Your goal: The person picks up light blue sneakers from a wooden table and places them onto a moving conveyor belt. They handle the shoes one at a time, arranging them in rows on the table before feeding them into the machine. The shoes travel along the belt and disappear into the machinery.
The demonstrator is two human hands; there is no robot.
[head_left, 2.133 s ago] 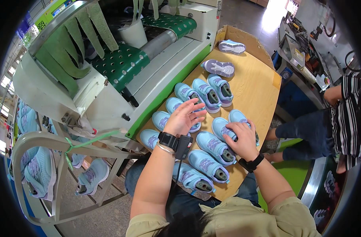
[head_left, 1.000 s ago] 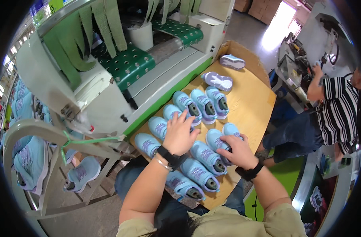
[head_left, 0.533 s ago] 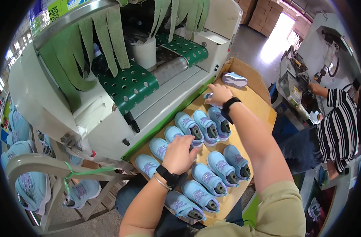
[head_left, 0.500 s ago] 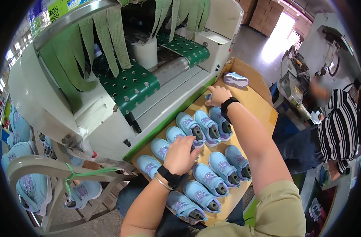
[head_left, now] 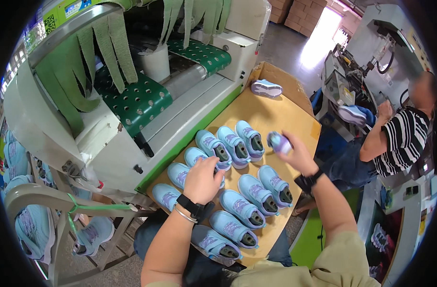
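Several small light-blue shoes with purple trim lie in rows on a tan cardboard tray in front of me. My left hand rests on one of the shoes in the middle row, fingers curled over it. My right hand is lifted above the tray's right side and grips another light-blue shoe by its toe. One more shoe lies alone at the tray's far end.
A white machine with a green perforated conveyor belt and hanging green strips stands to the left of the tray. A person in a striped shirt works at a machine on the right. A rack with more shoes stands at lower left.
My right hand reached to the far end of the tray, took hold of a shoe there and has drawn back toward the rows with it. My left hand stayed on the middle row.
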